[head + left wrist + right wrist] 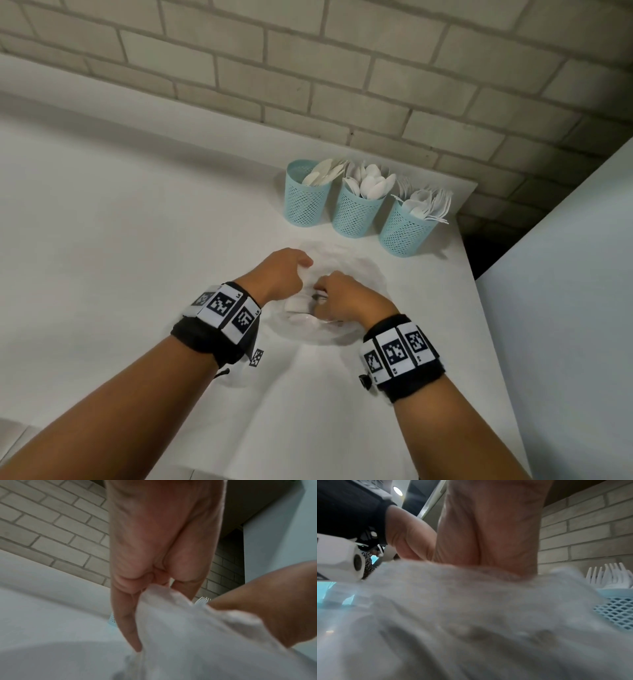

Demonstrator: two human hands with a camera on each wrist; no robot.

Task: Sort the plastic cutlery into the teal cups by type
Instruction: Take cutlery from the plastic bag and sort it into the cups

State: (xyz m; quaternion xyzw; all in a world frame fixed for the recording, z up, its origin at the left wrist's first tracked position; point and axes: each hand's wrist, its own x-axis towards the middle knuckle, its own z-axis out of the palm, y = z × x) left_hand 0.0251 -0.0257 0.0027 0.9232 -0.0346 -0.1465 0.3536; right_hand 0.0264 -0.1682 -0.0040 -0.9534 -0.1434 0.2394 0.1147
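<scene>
Three teal mesh cups stand in a row near the wall: the left cup (305, 198) holds knives, the middle cup (356, 209) spoons, the right cup (406, 226) forks (611, 574). In front of them lies a clear, crumpled plastic bag (359, 270) with white cutlery (301, 308) inside. My left hand (305, 265) pinches a fold of the bag (171, 615) between thumb and fingers (130, 622). Close beside it, my right hand (322, 287) has its fingers curled on the bag's top. In the right wrist view the bag (471, 615) hides my fingertips.
The white table (137, 240) stretches to the left and towards me. A brick wall (376, 85) runs behind the cups. The table's right edge (479, 291) lies close to the fork cup, with a white panel (565, 274) beyond a dark gap.
</scene>
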